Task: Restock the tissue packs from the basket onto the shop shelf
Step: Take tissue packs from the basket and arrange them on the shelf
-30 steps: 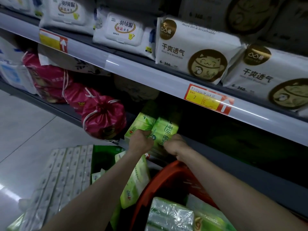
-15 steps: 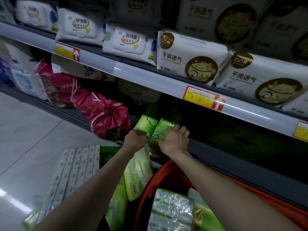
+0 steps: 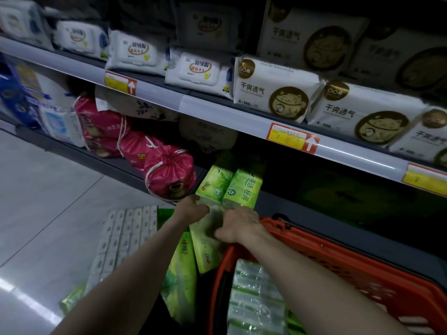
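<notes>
Head view only. Two green tissue packs (image 3: 215, 183) side by side and touching at the front edge of the lower shelf (image 3: 101, 163), just right of three pink drawstring bags (image 3: 169, 175). Below those two, a third green pack (image 3: 208, 247), blurred and tilted, leaning against the outside of the orange basket (image 3: 338, 259). Just beside it and lower down, a fourth green pack (image 3: 181, 274). Inside the basket, one clear-wrapped bundle (image 3: 251, 301) of tissue plainly seen; more green wrapping at its edges, too cut off to count.

At the near end of the left shelf pack, the left hand (image 3: 193, 209), back up and touching it. Fingers hidden behind the hand, so cannot tell whether gripping or only pressing. Just beside it, the right hand (image 3: 239, 223), knuckles up, fingers bent, thumb over the top of the third pack. Cannot tell whether holding it.

On the floor (image 3: 48, 201) left of the arms, one white multipack (image 3: 125, 240) of small packets. On the upper shelf (image 3: 217, 110), four white wipes packs (image 3: 198, 68) in the front row to the left, three cat-printed packs (image 3: 275, 90) in the front row to the right, more stacked dimly behind. Three red-and-yellow price tags (image 3: 290, 139) along that shelf's rail.
</notes>
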Motion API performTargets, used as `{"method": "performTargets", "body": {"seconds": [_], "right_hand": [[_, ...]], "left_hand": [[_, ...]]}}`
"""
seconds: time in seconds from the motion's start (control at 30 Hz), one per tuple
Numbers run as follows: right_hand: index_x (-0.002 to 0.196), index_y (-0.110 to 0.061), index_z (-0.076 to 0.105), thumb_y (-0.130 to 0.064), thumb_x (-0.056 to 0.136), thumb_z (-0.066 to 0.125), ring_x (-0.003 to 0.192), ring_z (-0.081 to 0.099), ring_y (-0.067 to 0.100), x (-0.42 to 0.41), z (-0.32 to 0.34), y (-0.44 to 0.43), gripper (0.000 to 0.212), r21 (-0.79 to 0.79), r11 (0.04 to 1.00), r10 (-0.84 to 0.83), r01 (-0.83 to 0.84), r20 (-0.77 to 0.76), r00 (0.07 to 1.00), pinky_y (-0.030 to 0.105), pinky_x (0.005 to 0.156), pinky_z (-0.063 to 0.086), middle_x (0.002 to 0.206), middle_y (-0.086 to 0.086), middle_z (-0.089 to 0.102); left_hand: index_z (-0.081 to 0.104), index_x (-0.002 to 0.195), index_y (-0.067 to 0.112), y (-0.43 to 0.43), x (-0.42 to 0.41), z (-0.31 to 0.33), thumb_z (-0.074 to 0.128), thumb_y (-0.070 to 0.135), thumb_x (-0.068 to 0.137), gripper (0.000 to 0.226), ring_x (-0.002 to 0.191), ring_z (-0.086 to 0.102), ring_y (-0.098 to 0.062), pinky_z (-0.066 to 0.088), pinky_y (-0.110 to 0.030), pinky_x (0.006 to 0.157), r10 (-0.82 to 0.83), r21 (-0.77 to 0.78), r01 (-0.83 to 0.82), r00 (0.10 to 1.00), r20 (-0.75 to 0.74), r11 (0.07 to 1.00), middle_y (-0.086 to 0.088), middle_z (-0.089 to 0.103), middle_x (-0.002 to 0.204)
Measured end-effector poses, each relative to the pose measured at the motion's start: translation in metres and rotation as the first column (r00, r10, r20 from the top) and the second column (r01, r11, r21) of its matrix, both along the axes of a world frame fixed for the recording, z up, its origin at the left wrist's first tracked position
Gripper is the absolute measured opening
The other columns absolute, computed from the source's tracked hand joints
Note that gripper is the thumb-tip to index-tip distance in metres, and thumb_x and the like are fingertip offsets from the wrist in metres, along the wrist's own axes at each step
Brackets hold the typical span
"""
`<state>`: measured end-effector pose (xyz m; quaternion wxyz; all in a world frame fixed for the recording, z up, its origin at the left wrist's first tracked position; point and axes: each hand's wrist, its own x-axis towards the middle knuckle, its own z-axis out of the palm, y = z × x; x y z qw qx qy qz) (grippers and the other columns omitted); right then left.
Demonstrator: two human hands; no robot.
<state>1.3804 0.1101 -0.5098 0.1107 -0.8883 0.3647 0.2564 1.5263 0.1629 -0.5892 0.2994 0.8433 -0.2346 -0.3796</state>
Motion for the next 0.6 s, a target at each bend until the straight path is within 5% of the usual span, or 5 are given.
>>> {"method": "performTargets", "body": {"seconds": [0.17, 0.27, 0.33, 0.47, 0.6], "right_hand": [[0.15, -0.018, 0.052, -0.069, 0.086, 0.067, 0.143, 0.05, 0.03, 0.019, -0.018, 0.013, 0.084, 0.15, 0.973, -0.156, 0.175, -0.127, 0.979, 0.043, 0.11, 0.043, 0.155, 0.007, 0.051], [0.168, -0.007, 0.006, -0.08, 0.074, 0.073, 0.154, 0.034, 0.034, 0.035, -0.048, 0.025, 0.137, 0.173, 0.947, -0.238, 0.272, -0.194, 0.952, 0.051, 0.119, 0.035, 0.171, 0.013, 0.026], [0.165, -0.004, -0.013, -0.078, 0.072, 0.077, 0.157, 0.026, 0.04, 0.038, -0.063, 0.036, 0.149, 0.174, 0.919, -0.313, 0.352, -0.218, 0.924, 0.052, 0.122, 0.03, 0.171, 0.022, 0.019], [0.155, 0.001, -0.036, -0.06, 0.086, 0.076, 0.148, 0.027, 0.046, 0.034, -0.071, 0.052, 0.144, 0.132, 0.929, -0.314, 0.347, -0.22, 0.924, 0.047, 0.117, 0.035, 0.159, 0.033, 0.011], [0.159, -0.004, -0.03, -0.038, 0.1, 0.068, 0.147, 0.03, 0.045, 0.037, -0.078, 0.044, 0.119, 0.11, 0.902, -0.405, 0.418, -0.121, 0.906, 0.049, 0.12, 0.034, 0.157, 0.031, 0.019]], "left_hand": [[0.055, 0.145, 0.005, -0.009, 0.0, -0.01, 0.062, 0.025, 0.098, 0.051, 0.135, 0.052, -0.032, 0.044, -0.037, 0.112, -0.148, 0.12, 0.141, 0.988, 0.049, 0.983, -0.016, 0.053, 0.15], [0.053, 0.146, 0.003, -0.014, -0.001, -0.016, 0.051, 0.023, 0.105, 0.046, 0.137, 0.05, -0.032, 0.042, -0.036, 0.111, -0.266, 0.213, 0.241, 0.959, 0.098, 0.947, -0.018, 0.049, 0.153], [0.051, 0.148, 0.004, -0.015, 0.003, -0.022, 0.048, 0.026, 0.106, 0.047, 0.138, 0.049, -0.032, 0.041, -0.035, 0.11, -0.327, 0.258, 0.286, 0.936, 0.132, 0.923, -0.017, 0.049, 0.153], [0.054, 0.141, 0.001, -0.017, 0.008, -0.027, 0.045, 0.032, 0.108, 0.047, 0.132, 0.053, -0.033, 0.043, -0.036, 0.105, -0.409, 0.325, 0.344, 0.899, 0.156, 0.881, -0.018, 0.054, 0.147], [0.058, 0.141, 0.004, -0.017, 0.009, -0.022, 0.05, 0.037, 0.106, 0.049, 0.13, 0.055, -0.032, 0.044, -0.038, 0.105, -0.423, 0.334, 0.35, 0.888, 0.179, 0.875, -0.016, 0.057, 0.144]]}}
